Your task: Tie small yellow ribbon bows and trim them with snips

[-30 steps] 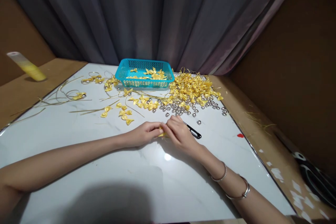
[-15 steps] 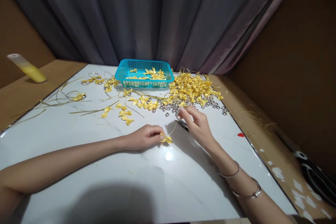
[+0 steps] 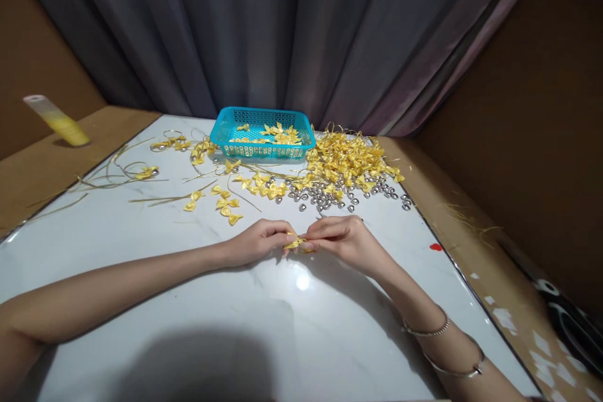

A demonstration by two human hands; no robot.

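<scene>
Between my two hands, just above the white tabletop, is a yellow ribbon bow. My left hand pinches the bow's left side. Thumb and fingers of my right hand close on its right side; whether they also grip the thin cord is hidden. Beyond my hands lie several loose yellow bows and a scatter of small silver bells or beads, too small to name surely. A dark metal tool shows only a tip behind my right hand.
A blue plastic basket with bows inside stands at the back. Beside it rises a heap of yellow bows. Gold cords lie on the left. Black-handled scissors and white scraps are at the right; a yellow roll stands far left.
My right hand has come down and left from above the dark tool to the bow, where its fingers now meet my left hand's. My left hand keeps its pinch.
</scene>
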